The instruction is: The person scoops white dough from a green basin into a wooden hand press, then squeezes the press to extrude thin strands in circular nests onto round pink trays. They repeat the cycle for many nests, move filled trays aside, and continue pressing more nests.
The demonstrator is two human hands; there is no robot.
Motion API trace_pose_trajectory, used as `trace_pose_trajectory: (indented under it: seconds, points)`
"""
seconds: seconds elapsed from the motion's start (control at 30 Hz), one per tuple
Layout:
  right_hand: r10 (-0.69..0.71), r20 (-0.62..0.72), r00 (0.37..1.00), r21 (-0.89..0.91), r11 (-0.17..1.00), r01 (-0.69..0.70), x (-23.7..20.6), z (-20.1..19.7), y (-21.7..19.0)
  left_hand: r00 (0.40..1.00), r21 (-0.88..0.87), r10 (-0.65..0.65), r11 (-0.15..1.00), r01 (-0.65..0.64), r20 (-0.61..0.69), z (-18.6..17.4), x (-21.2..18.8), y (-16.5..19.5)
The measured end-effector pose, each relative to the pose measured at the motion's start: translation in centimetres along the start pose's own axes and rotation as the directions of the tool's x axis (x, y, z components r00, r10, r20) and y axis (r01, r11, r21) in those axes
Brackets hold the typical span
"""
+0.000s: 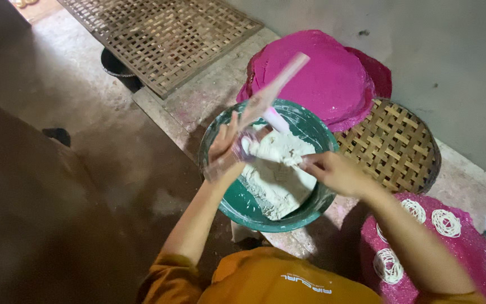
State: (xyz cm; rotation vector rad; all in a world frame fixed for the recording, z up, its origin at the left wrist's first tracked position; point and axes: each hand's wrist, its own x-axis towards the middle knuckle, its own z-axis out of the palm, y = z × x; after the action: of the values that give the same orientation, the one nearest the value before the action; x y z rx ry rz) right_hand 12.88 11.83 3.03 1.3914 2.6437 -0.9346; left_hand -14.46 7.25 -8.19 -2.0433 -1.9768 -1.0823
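A green bowl (237, 200) with a mass of white dough (277, 174) sits on a low stone ledge in front of me. My left hand (224, 147) holds a clear plastic tube-shaped press (271, 93) that slants up to the right, its lower end over the dough. My right hand (336, 171) is at the bowl's right rim, fingers pinching a bit of dough. Orange sleeves show at the bottom.
A stack of pink round trays (322, 76) lies behind the bowl. A woven bamboo tray (395, 149) sits to the right. A pink tray (468, 247) with white noodle coils (388, 266) is at lower right. A bamboo lattice (164, 36) covers the upper left.
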Motion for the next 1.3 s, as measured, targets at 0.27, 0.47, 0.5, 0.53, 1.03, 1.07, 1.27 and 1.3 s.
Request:
trace_pose_trajectory:
  seconds: [0.27, 0.47, 0.5, 0.53, 1.03, 1.07, 1.27, 1.3]
  points:
    - [-0.375, -0.054, 0.926, -0.700, 0.675, 0.232, 0.5, 3.3, -6.4, 0.976, -0.318, 0.205, 0.932, -0.172, 0.071, -0.9, -2.4, 4.5]
    - [-0.418, -0.044, 0.908, -0.730, 0.634, 0.256, -3.5, -2.0, -6.2, 0.871, -0.406, -0.152, 0.838, 0.365, 0.468, -1.2, -3.3, 0.6]
    - [-0.418, -0.114, 0.901, -0.708, 0.670, 0.221, -4.2, -3.2, -6.2, 0.946, -0.427, -0.079, 0.879, 0.215, 0.314, -1.0, -3.2, -0.1]
    - [-0.448, -0.120, 0.886, -0.683, 0.685, 0.253, -4.5, -4.2, -6.4, 0.961, -0.395, 0.000, 0.912, 0.115, 0.278, -0.8, -3.1, -0.6]
    - [-0.528, -0.064, 0.847, -0.712, 0.619, 0.332, -0.8, 1.9, -6.7, 0.946, -0.381, -0.030, 0.911, 0.159, 0.323, -1.3, -2.7, 2.6]
    - [-0.526, -0.077, 0.847, -0.703, 0.631, 0.328, -1.3, 1.3, -5.8, 0.942, -0.348, -0.081, 0.916, 0.200, 0.326, -1.4, -2.5, 1.8]
    - [-0.230, -0.396, 0.889, -0.250, 0.958, 0.137, -1.9, 0.7, -3.5, 0.997, -0.267, -0.063, 0.962, 0.048, -0.051, -1.1, -2.0, -1.7]
    - [-0.142, -0.356, 0.924, -0.162, 0.983, 0.089, -1.1, 1.7, -3.5, 0.988, -0.180, 0.055, 0.980, -0.081, -0.145, -0.8, -1.9, -1.6]
